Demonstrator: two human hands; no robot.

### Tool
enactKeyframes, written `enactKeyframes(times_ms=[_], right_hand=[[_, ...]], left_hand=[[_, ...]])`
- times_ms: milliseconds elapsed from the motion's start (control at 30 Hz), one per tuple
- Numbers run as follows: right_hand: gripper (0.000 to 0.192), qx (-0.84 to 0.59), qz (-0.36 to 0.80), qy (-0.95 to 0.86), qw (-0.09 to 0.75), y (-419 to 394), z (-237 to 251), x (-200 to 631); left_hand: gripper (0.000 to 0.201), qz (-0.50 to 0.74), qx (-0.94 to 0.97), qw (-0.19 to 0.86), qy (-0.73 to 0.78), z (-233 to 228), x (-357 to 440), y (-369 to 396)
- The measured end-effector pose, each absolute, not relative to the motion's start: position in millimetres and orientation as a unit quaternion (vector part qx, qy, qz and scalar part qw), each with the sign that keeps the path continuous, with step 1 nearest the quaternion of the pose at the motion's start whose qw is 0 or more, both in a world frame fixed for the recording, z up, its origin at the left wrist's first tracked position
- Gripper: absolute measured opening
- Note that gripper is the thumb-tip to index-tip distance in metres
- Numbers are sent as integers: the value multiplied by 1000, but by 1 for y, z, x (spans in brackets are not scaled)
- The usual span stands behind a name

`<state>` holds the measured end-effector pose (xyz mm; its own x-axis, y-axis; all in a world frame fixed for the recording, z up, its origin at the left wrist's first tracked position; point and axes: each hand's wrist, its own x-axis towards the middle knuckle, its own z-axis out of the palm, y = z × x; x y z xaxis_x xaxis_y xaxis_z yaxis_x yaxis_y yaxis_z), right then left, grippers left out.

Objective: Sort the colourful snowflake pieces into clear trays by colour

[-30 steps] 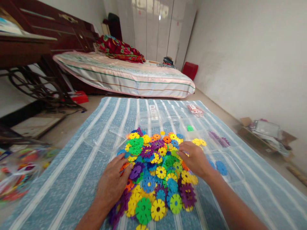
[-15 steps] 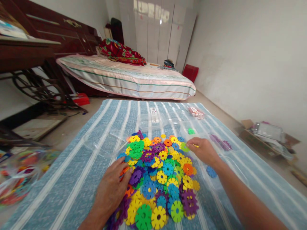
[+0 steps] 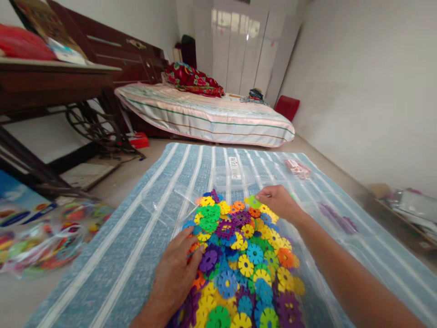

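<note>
The left hand (image 3: 177,275) lies flat, fingers spread, on the pile of coloured discs (image 3: 239,259) on the striped mat (image 3: 112,259). The right hand (image 3: 278,202) pinches a green disc (image 3: 253,201) at the pile's far edge. Clear trays (image 3: 235,175) beyond seem to hold purple discs (image 3: 336,218), blurred.

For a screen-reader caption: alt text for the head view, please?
Two hands work a pile of coloured discs on a striped mat: left hand flat on the pile, right hand pinching a green disc. A bed stands behind.
</note>
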<state>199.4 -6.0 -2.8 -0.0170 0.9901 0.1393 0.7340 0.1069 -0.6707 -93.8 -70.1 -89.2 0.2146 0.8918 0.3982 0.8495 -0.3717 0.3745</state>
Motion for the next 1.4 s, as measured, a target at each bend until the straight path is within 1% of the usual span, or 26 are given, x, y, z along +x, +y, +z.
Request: enactKeyframes(times_ms=[133, 300, 467, 600, 800, 967, 1033, 1133, 1267, 1333, 1400], right_hand=[[27, -592, 239, -716, 282, 13, 6, 169], [28, -539, 255, -764, 248, 29, 12, 110], [28, -498, 224, -813, 202, 45, 7, 44], [24, -472, 167, -853, 150, 56, -5, 9], [22, -462, 73, -879, 97, 61, -18, -5], [20, -459, 41, -885, 67, 61, -22, -2], [19, -467, 35, -881, 67, 61, -21, 0], [19, -491, 35, -867, 84, 55, -15, 3], [23, -511, 44, -849, 130, 31, -3, 17], [22, -512, 56, -841, 163, 12, -1, 32], [19, -509, 78, -827, 227, -9, -5, 50]], left_hand=[[30, 284, 770, 39, 570, -90, -93, -75], [26, 290, 768, 41, 570, -86, -89, -81], [22, 304, 758, 61, 574, -86, -85, -85], [15, 314, 752, 70, 575, -86, -82, -88], [18, 369, 749, 36, 550, -80, -78, -92], [20, 454, 735, -12, 503, -64, -82, -88], [22, 464, 732, -38, 498, -58, -92, -82], [28, 415, 734, -89, 530, -49, -113, -68], [40, 235, 774, -96, 581, -39, -138, -47], [38, 159, 790, -86, 586, -35, -144, -40], [32, 106, 802, -84, 581, -30, -147, -36]])
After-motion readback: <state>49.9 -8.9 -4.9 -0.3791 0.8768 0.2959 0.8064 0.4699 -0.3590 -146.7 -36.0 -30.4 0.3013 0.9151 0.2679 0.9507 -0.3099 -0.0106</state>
